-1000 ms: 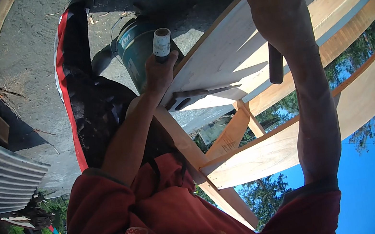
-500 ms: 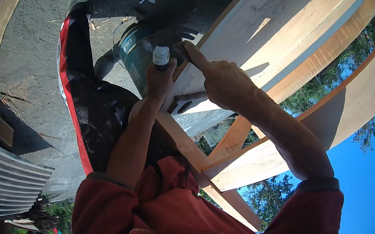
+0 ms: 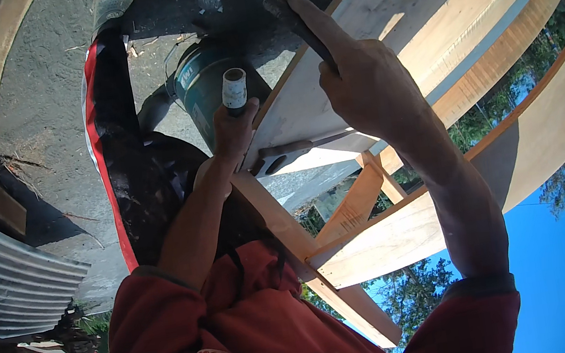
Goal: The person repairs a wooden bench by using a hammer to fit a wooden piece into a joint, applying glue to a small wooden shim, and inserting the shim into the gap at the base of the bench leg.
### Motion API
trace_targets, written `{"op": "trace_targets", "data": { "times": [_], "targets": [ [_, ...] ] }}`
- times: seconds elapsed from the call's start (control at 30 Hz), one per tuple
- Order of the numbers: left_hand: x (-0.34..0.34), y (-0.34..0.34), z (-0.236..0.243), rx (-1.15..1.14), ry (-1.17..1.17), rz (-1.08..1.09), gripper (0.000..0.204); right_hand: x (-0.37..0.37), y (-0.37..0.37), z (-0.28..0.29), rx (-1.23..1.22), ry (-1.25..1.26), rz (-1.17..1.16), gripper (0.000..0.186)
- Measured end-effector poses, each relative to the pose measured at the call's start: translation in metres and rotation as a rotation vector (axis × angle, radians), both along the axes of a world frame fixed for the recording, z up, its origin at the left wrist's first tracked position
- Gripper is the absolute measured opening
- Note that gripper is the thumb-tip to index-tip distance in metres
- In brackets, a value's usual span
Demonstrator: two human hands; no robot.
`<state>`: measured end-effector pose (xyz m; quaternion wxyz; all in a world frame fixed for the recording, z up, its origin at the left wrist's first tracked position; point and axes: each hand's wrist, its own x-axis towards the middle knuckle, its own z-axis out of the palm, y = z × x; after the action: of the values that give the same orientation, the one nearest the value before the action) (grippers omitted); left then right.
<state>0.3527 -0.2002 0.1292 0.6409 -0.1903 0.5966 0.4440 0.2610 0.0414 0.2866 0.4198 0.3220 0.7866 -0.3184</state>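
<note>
The left grip [image 3: 236, 129] is closed around a white-ended tool [image 3: 234, 90]; its pale round end sticks up past the thumb, and the part inside the hand is hidden. The right grip [image 3: 373, 86] is wrapped on a dark bar [image 3: 304, 27], forefinger laid along it, blunt end projecting past the fingertip, apart from the white-ended tool.

Surroundings: a pale board [image 3: 296, 117] extends to the right of the left grip, its edge just beside that hand; cannot tell if they touch. A handsaw [image 3: 285, 155] lies on the board, near the left grip on its body side, blade running toward the right wrist and taking up that patch of surface. A green bucket [image 3: 194, 80] stands beyond the left grip, partly masked by it. A wooden beam [image 3: 273, 214] runs bodyward from below the left grip. A curved plank [image 3: 395, 244] passes behind the right forearm, which blocks part of it. Corrugated sheet [image 3: 15, 271]: well left of both grips
</note>
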Motion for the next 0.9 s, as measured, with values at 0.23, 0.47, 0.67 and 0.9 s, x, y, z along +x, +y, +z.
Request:
{"op": "trace_targets", "data": {
  "times": [0.23, 0.47, 0.67, 0.9],
  "targets": [
    [0.007, -0.003, 0.005, 0.022, 0.037, 0.016, 0.026, 0.036, -0.050, 0.006, -0.122, -0.283, 0.221, 0.079],
    [0.001, -0.008, -0.001, -0.001, 0.005, -0.049, 0.028, -0.006, -0.002, -0.002, 0.225, 0.070, -0.160, 0.065],
    [0.015, -0.015, -0.009, 0.059, 0.060, -0.026, 0.029, 0.016, -0.020, -0.003, -0.149, -0.300, 0.068, 0.081],
    [0.008, -0.012, -0.002, 0.034, 0.018, -0.099, 0.031, 0.030, -0.020, -0.013, 0.177, -0.062, -0.122, 0.076]
  ]
}}
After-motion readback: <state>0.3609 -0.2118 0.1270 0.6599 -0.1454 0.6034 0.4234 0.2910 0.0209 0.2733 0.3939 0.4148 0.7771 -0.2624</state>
